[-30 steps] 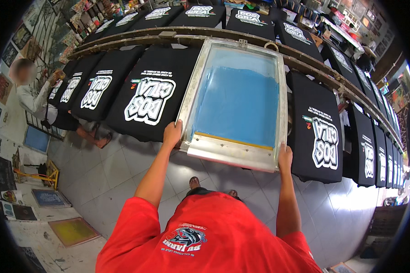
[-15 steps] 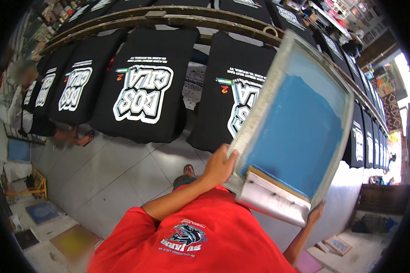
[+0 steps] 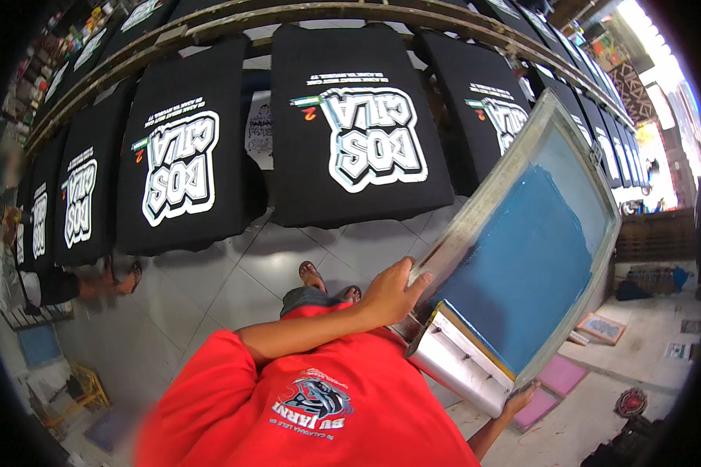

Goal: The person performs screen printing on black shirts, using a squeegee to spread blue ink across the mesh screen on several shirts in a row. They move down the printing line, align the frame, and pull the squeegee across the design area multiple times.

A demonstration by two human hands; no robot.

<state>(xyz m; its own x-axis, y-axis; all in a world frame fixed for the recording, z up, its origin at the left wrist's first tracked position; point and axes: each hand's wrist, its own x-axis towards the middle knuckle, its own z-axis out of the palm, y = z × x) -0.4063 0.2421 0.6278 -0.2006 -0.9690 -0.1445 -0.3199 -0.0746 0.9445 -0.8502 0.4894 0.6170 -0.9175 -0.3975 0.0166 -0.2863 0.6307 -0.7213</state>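
Closest is the red shirt [image 3: 304, 420] the person wears. The left hand [image 3: 396, 292], in front of the red shirt, is closed on one side of the blue screen [image 3: 526, 272]. The right hand [image 3: 520, 397], right of the red shirt, grips the screen's low corner, partly hidden. The screen tips up, right of the red shirt. A silver squeegee [image 3: 461, 362] sits at its near end. Well ahead of the red shirt is a black T-shirt [image 3: 304, 163] with white letters.

Screen [image 3: 526, 261] blue; shirts [image 3: 308, 159] black, lettering [image 3: 378, 140] white; worn top [image 3: 350, 381] red.
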